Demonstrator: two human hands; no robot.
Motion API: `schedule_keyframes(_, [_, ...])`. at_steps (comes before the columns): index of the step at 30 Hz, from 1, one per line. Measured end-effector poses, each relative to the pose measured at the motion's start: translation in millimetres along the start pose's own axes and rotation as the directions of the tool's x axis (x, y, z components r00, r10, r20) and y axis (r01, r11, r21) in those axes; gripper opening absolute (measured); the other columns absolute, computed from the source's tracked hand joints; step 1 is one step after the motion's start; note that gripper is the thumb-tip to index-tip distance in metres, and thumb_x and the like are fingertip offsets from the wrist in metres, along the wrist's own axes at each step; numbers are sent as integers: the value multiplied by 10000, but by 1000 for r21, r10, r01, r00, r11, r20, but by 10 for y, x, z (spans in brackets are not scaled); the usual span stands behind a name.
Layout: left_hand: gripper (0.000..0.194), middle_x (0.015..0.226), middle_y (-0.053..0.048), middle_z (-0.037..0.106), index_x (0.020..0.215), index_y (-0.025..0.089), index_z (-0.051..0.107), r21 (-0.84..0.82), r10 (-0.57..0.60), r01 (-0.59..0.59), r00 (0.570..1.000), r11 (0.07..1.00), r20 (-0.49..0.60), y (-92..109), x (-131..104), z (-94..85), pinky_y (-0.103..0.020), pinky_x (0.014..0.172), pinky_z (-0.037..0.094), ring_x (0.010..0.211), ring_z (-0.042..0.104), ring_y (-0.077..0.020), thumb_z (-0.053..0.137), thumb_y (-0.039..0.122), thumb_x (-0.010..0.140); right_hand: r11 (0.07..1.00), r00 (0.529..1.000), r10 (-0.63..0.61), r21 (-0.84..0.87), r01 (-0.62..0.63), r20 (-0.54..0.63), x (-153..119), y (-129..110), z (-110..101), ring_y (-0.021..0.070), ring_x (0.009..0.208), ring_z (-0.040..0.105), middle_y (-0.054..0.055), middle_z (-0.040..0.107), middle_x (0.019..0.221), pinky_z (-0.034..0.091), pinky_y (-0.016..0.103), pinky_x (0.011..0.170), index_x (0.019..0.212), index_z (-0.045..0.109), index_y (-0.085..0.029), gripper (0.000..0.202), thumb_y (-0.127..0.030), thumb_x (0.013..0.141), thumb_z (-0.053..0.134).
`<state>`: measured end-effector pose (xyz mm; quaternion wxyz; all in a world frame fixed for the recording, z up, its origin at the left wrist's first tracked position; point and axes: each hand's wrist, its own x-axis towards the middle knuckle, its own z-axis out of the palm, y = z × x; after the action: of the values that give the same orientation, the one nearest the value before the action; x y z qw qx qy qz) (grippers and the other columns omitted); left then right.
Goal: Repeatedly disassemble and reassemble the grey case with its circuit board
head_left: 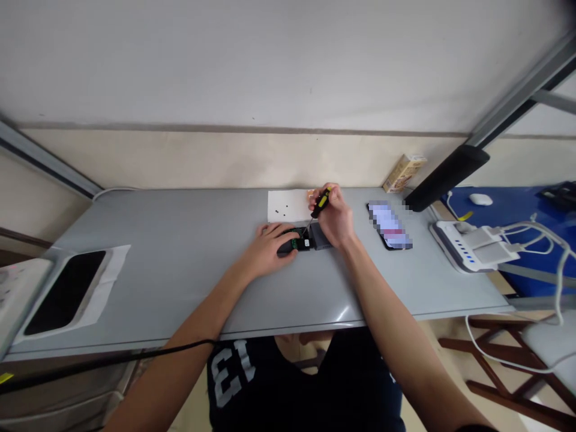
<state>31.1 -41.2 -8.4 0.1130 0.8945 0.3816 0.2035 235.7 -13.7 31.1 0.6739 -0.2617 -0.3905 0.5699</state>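
My left hand [269, 247] rests flat on the grey table [180, 264] and presses down on the left end of a small black device [299, 242] whose green circuit board shows. My right hand [335, 217] grips a black-and-yellow screwdriver [320, 204], its tip pointing down onto the device. A grey cover piece [320, 236] lies against the device on the right, partly under my right hand. Behind them lies a white sheet of paper [288, 205] with a few tiny dark screws on it.
A smartphone [389, 225] lies right of my right hand. A white power strip [468, 246] with plugs and cables sits at the table's right end. A small cardboard box [403, 173] leans at the wall. A dark tray [65, 291] lies far left.
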Motion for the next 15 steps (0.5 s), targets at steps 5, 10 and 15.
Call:
schedule_keyframes(5, [333,1411,-42,610,1267,318,661,4,-2,2,1000,1000,-4,-3,-5,-3,-494,1102,359,1300,516,-284,618,299,937,998,996,67,0,-67,61,21,-23,-31,163,636,471,13,470,760,490,321,655,911,537,-267,303,-560,979,505])
schedule_keyframes(10, [340,1423,-45,603,1287,310,648,20,5,-5,1000,1000,13,-1,-12,-26,-483,1084,371,1306,519,-277,617,322,949,993,998,62,96,-62,-1,-11,-23,-18,141,524,333,-28,346,663,394,287,533,899,507,-270,324,-579,987,468])
schedule_keyframes(15, [329,1429,-45,597,1289,310,638,32,2,-3,1000,999,29,6,-19,-47,-479,1069,376,1309,516,-268,609,315,961,994,999,40,98,-39,-10,-31,-16,7,126,499,302,-45,350,632,356,268,509,843,462,-264,300,-518,959,572])
